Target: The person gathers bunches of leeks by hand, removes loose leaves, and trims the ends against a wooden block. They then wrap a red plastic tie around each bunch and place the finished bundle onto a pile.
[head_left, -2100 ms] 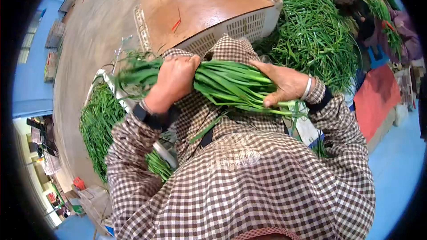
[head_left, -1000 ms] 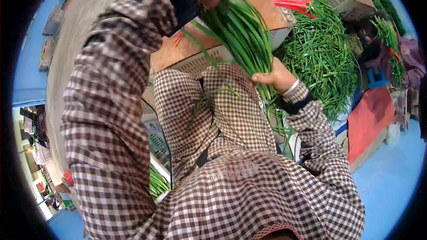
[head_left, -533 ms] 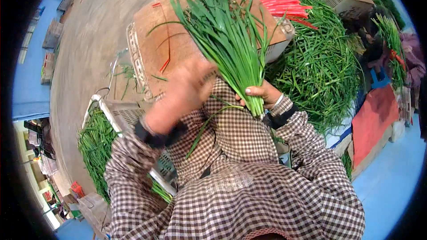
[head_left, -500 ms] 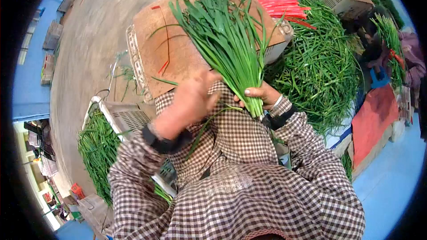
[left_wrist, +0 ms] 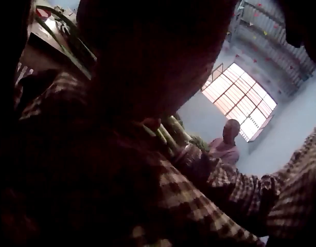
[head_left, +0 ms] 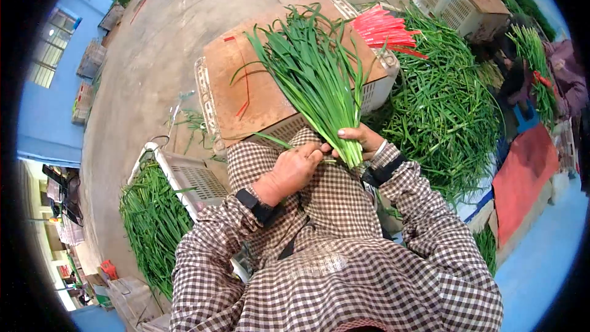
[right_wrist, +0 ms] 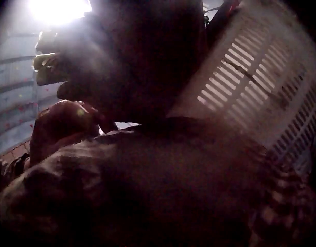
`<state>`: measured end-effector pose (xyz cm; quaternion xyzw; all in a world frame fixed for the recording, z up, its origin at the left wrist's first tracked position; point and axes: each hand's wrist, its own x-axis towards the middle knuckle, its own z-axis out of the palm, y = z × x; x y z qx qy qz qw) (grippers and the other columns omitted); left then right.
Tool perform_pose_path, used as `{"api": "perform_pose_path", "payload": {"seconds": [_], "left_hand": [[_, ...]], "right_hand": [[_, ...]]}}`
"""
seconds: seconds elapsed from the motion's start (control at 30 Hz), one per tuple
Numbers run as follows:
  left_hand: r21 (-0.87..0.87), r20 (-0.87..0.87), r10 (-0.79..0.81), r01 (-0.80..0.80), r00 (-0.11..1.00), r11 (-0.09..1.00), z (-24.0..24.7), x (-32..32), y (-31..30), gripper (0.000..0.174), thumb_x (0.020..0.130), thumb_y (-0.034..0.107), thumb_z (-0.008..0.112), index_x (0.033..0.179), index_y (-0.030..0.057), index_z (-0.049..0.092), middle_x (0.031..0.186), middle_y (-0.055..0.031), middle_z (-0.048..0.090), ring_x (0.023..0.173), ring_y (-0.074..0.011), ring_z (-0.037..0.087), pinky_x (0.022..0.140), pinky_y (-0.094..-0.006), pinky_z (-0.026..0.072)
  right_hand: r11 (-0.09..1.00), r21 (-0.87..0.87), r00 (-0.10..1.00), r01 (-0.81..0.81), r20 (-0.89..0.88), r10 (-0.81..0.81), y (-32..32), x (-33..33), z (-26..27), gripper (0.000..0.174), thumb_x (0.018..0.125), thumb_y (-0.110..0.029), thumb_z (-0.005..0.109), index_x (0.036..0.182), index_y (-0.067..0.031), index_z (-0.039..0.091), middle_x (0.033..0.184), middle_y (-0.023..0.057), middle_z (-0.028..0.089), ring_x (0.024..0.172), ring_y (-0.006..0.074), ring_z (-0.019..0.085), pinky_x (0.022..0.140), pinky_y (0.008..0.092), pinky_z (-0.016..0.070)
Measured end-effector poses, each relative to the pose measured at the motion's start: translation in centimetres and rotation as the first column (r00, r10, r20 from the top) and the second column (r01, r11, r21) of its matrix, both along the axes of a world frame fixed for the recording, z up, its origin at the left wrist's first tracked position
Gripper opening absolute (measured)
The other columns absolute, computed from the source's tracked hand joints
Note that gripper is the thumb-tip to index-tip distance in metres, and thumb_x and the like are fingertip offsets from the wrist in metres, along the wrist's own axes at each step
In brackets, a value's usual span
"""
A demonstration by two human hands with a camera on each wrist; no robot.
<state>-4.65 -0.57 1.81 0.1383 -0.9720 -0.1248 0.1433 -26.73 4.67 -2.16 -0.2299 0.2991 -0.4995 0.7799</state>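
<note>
In the head view, my right hand [head_left: 364, 140] grips a bunch of garlic chives [head_left: 319, 80] near its pale stem ends, thumb across the front. The leaves spread up and away over the brown board [head_left: 221, 98]. Just left of the stems, the curled fingers of my left hand [head_left: 294, 171] pinch a loose chive stalk [head_left: 275, 140], its leaf sticking out to the upper left. Both hands are above the checkered lap. Backlit stem ends [right_wrist: 45, 67] show in the right wrist view, with the left hand close below. The left wrist view is mostly dark.
The board tops a white slatted crate [head_left: 375, 95]. Red ties [head_left: 387, 27] lie at its far right corner. A large heap of chives [head_left: 439, 117] is on the right, and a crate of chives [head_left: 157, 218] on the left. Another person [head_left: 562, 74] is at far right.
My left hand swung out over the leaves and came back to the stem ends, pinching a loose stalk. The bunch, first lying across the lap, now points away over the board in my right hand.
</note>
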Motion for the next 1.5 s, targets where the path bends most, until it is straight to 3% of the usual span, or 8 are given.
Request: {"api": "perform_pose_path", "payload": {"seconds": [0.07, 0.4, 0.5, 0.6, 0.97, 1.2, 1.37, 1.5], "left_hand": [[0.036, -0.058, -0.022, 0.024, 0.998, 0.999, 0.1, 0.3, 0.1, 0.012, 0.074, 0.004, 0.057, 0.084, 0.0044, 0.051, 0.088, -0.0112, 0.056, 0.068, -0.0288, 0.059, 0.055, -0.0353, 0.0502], [-0.231, -0.344, -0.233, 0.159, 0.909, 0.96, 12.8, -3.2, -2.5, 0.023, 0.069, -0.002, 0.061, 0.09, 0.0001, 0.055, 0.091, -0.013, 0.06, 0.078, -0.0288, 0.061, 0.068, -0.0354, 0.0504], [0.226, -0.269, -0.041, 0.104, 0.962, 0.968, 6.0, -4.8, -4.2, 0.015, 0.077, 0.002, 0.058, 0.091, 0.0015, 0.053, 0.087, -0.0152, 0.057, 0.08, -0.031, 0.059, 0.067, -0.0374, 0.048], [0.396, -0.258, 0.246, -0.13, 0.934, 0.909, 2.9, -5.6, -2.9, 0.015, 0.08, 0.005, 0.057, 0.093, 0.0014, 0.052, 0.086, -0.0157, 0.055, 0.08, -0.0345, 0.057, 0.069, -0.0387, 0.047], [-0.074, -0.236, 0.053, -0.072, 0.97, 0.995, 1.9, -5.2, -0.4, 0.046, 0.071, 0.006, 0.055, 0.115, -0.0002, 0.044, 0.121, -0.0157, 0.047, 0.096, -0.0309, 0.052, 0.085, -0.0388, 0.0428], [-0.137, -0.127, 0.236, -0.252, 0.964, 0.958, 2.2, -5.5, 1.6, 0.06, 0.069, 0.006, 0.056, 0.127, 0.0039, 0.041, 0.133, -0.0152, 0.041, 0.105, -0.0304, 0.05, 0.09, -0.038, 0.0379], [-0.129, 0.066, 0.287, -0.277, 0.956, 0.952, 3.7, -5.3, 1.1, 0.06, 0.07, 0.017, 0.063, 0.126, 0.0102, 0.046, 0.141, -0.0112, 0.034, 0.129, -0.0318, 0.031, 0.098, -0.0469, 0.0291], [-0.064, -0.052, 0.249, -0.252, 0.967, 0.966, 7.5, -4.8, 0.5, 0.058, 0.069, 0.016, 0.068, 0.123, 0.0073, 0.049, 0.14, -0.0148, 0.035, 0.13, -0.0352, 0.03, 0.102, -0.05, 0.0281]], "right_hand": [[1.0, -0.007, 1.0, -0.017, 0.005, 0.017, 0.1, -0.2, 0.1, 0.042, 0.084, -0.02, 0.06, 0.117, 0.0038, 0.049, 0.094, 0.0229, 0.064, 0.071, 0.0229, 0.067, 0.061, 0.0312, 0.0576], [0.999, -0.012, 0.976, -0.034, 0.215, 0.036, -0.5, 0.4, -1.2, 0.046, 0.085, -0.021, 0.06, 0.121, 0.004, 0.046, 0.098, 0.0259, 0.062, 0.077, 0.0262, 0.067, 0.064, 0.0335, 0.0583], [0.998, -0.059, 0.937, -0.033, 0.347, 0.051, -0.3, 1.1, 0.3, 0.043, 0.084, -0.021, 0.06, 0.118, 0.0024, 0.049, 0.102, 0.0202, 0.063, 0.083, 0.0285, 0.066, 0.07, 0.0346, 0.0575], [0.999, -0.008, 0.913, 0.044, 0.407, -0.037, -0.2, 1.6, -1.4, 0.037, 0.084, -0.02, 0.061, 0.114, 0.0001, 0.052, 0.098, 0.014, 0.064, 0.083, 0.0261, 0.065, 0.072, 0.0367, 0.0563], [0.981, 0.043, 0.913, 0.189, 0.361, -0.192, 1.2, 2.5, -2.2, 0.039, 0.082, -0.015, 0.063, 0.116, -0.0015, 0.051, 0.103, 0.0097, 0.062, 0.089, 0.0202, 0.063, 0.079, 0.0352, 0.0541], [0.987, 0.048, 0.914, 0.156, 0.371, -0.163, 0.9, 2.7, -2.2, 0.043, 0.082, -0.017, 0.063, 0.12, -0.0019, 0.049, 0.107, 0.0088, 0.061, 0.095, 0.0187, 0.061, 0.082, 0.0348, 0.0525], [0.987, 0.004, 0.935, 0.162, 0.318, -0.155, 0.7, 2.9, -0.1, 0.054, 0.081, -0.014, 0.063, 0.129, -0.0048, 0.04, 0.117, 0.0101, 0.056, 0.095, 0.0214, 0.062, 0.081, 0.035, 0.0536], [0.986, -0.014, 0.935, 0.167, 0.319, -0.153, 0.4, 3.0, -0.6, 0.054, 0.08, -0.012, 0.064, 0.129, -0.0057, 0.04, 0.113, 0.0094, 0.057, 0.091, 0.0187, 0.062, 0.074, 0.0321, 0.0559]]}}
